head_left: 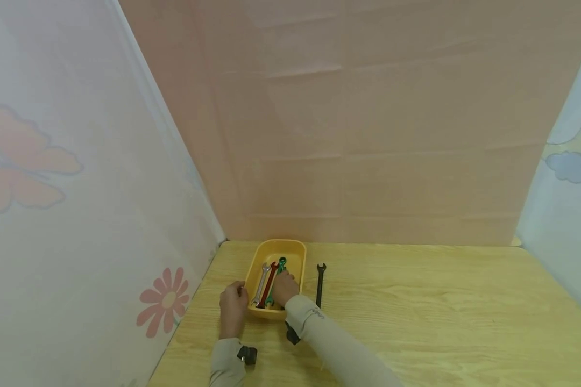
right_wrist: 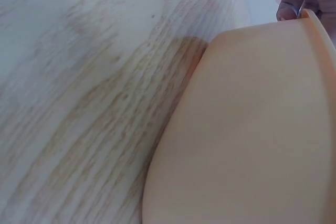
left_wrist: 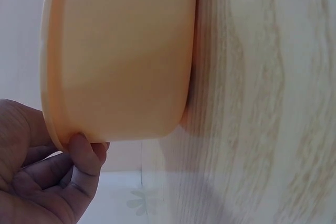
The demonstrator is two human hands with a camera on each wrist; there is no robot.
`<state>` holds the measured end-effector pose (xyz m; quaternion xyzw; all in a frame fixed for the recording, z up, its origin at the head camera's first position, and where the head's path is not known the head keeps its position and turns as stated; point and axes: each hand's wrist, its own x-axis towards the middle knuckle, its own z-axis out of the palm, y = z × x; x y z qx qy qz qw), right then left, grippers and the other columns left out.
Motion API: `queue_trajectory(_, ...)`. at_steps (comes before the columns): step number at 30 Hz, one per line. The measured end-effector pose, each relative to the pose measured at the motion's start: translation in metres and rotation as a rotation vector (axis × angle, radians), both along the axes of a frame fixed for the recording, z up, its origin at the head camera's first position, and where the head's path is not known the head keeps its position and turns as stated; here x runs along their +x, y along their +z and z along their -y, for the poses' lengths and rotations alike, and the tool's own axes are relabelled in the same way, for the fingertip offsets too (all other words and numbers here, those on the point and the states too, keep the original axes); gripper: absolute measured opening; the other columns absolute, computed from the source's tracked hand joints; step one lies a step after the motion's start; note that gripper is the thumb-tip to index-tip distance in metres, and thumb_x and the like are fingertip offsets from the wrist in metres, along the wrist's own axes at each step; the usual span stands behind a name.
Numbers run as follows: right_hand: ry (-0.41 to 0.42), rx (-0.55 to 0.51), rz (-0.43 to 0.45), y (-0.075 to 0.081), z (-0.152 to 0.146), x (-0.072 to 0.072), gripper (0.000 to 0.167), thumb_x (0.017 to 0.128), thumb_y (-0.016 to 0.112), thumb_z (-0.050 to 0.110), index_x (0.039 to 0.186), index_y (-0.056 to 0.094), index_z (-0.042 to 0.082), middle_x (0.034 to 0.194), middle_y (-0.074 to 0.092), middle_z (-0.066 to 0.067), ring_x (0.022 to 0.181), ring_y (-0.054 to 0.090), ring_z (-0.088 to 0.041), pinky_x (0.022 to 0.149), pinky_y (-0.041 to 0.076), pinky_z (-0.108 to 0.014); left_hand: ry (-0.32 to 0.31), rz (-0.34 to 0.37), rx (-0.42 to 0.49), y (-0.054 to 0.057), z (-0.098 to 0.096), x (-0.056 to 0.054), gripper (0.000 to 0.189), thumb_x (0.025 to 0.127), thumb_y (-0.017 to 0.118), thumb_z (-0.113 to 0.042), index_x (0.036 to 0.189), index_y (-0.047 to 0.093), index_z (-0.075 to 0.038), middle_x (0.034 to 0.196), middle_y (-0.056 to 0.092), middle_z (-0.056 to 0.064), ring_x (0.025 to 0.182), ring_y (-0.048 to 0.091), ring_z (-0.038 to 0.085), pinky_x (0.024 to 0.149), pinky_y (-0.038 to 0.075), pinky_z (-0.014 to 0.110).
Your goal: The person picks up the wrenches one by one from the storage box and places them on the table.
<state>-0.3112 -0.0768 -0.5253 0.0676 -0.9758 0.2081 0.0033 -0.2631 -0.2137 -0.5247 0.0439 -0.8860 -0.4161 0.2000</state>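
Note:
A yellow plastic bin (head_left: 296, 246) stands on the table with several wrenches lying lengthwise inside. Among them are a silver open-end wrench (head_left: 260, 284), a red wrench (head_left: 268, 284) and a green wrench (head_left: 282, 262). At the bin's left near corner, my left hand (head_left: 233, 310) pinches the rim between thumb and fingers, as the left wrist view shows with the hand (left_wrist: 50, 179) at the bin wall (left_wrist: 126, 61). My right hand (head_left: 284, 288) reaches inside, fingers bent down over the green wrench's right side. Its fingertips are hidden, so a grip there cannot be made out.
A black wrench (head_left: 320, 285) lies on the wooden table (head_left: 416, 312) just right of the bin, partly behind the right sleeve. A tan sheet (head_left: 368, 134) hangs behind the table's far edge. A patterned white curtain (head_left: 101, 215) borders the left side.

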Motion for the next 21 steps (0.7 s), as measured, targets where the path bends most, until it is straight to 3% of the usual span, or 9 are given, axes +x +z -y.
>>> queue_trajectory(5,-0.011,-0.016,0.015,0.003,-0.001,0.001,0.038,0.091,0.068,0.008,0.116,0.055,-0.018,0.077,0.058,-0.018,0.061,0.059,-0.022,0.05,0.05,-0.032,-0.001,0.004,-0.002,-0.002,0.0,-0.001,0.02,0.093,0.058,0.008,0.109,0.068,0.015,0.091,0.07,0.024,0.065,0.062,0.02,0.052,0.051,0.03)
queue_trajectory(10,0.006,0.013,0.013,-0.001,-0.002,-0.002,0.04,0.092,0.068,0.008,0.12,0.056,-0.018,0.09,0.063,-0.02,0.059,0.058,-0.02,0.048,0.047,-0.03,-0.004,-0.012,-0.013,-0.002,-0.001,-0.002,0.019,0.093,0.058,0.009,0.108,0.068,0.015,0.087,0.07,0.023,0.063,0.06,0.019,0.051,0.05,0.031)
queue_trajectory(17,0.049,0.064,-0.055,0.005,-0.004,0.002,0.026,0.094,0.066,0.006,0.112,0.063,-0.013,0.098,0.065,-0.022,0.061,0.061,-0.021,0.051,0.051,-0.029,0.007,-0.002,-0.013,-0.001,-0.002,-0.002,0.019,0.093,0.059,0.006,0.108,0.069,0.014,0.088,0.07,0.021,0.062,0.057,0.017,0.05,0.048,0.029)
queue_trajectory(21,0.057,0.044,-0.041,0.01,-0.005,0.0,0.035,0.093,0.066,0.004,0.123,0.058,-0.014,0.108,0.065,-0.024,0.057,0.059,-0.018,0.048,0.049,-0.028,0.006,0.002,-0.022,-0.001,-0.001,-0.002,0.02,0.093,0.059,0.005,0.108,0.069,0.014,0.089,0.07,0.022,0.062,0.057,0.017,0.05,0.048,0.029)
